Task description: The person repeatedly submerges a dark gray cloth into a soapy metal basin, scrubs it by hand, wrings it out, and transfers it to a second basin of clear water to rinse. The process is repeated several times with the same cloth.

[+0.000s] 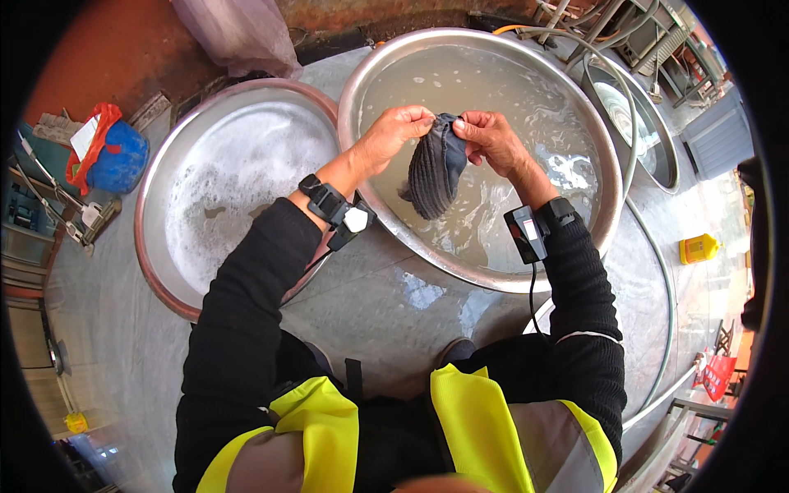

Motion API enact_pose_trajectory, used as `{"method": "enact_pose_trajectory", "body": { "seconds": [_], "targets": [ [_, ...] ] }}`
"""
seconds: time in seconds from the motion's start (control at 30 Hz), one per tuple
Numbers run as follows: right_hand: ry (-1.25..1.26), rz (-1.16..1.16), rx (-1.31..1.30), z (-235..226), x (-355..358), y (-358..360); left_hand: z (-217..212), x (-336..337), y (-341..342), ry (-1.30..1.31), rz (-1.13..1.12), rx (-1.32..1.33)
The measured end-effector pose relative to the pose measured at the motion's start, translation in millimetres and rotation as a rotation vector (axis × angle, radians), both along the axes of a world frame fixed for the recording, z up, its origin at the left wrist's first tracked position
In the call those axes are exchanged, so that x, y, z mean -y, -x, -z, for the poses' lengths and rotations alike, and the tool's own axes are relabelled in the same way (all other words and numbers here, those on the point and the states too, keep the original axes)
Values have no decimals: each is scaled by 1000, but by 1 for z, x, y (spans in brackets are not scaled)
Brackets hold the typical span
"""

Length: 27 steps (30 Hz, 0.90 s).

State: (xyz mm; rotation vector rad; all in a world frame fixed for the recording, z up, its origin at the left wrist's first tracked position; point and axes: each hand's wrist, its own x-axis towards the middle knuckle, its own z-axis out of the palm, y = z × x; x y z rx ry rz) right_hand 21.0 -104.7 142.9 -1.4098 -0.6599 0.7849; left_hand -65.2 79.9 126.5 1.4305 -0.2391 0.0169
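Note:
Both my hands are raised over the large metal basin [485,285] of cloudy water, holding a small dark grey ribbed knit garment [434,174]. My left hand [396,135] pinches its top edge at the left. At the right corner of that edge, the thumb and fingers of my right hand [496,141] are closed. The garment hangs down between them above the water, its lower end bunched. Its exact kind I cannot tell. Next to my left forearm stands a second metal basin [148,222], with white suds [246,168] over its water.
A blue bucket [119,160] with a red liner stands at the far left. A grey hose [657,263] runs along the right side. Another metal basin [670,156], a grey plastic bin [719,131] and a yellow jug [699,249] are at the right.

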Motion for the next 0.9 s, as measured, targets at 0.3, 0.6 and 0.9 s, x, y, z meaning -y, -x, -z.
{"method": "enact_pose_trajectory", "body": {
  "seconds": [0.3, 0.6, 0.9],
  "targets": [
    [181, -47, 253, 40, 5, -20, 9, 5, -11, -95, -46, -83],
    [943, 165, 927, 140, 70, -40, 21, -14, -5, -405, -48, -256],
    [1319, -395, 1266, 159, 82, -34, 28, -9, -6, -476, -5, -200]
  ]
}}
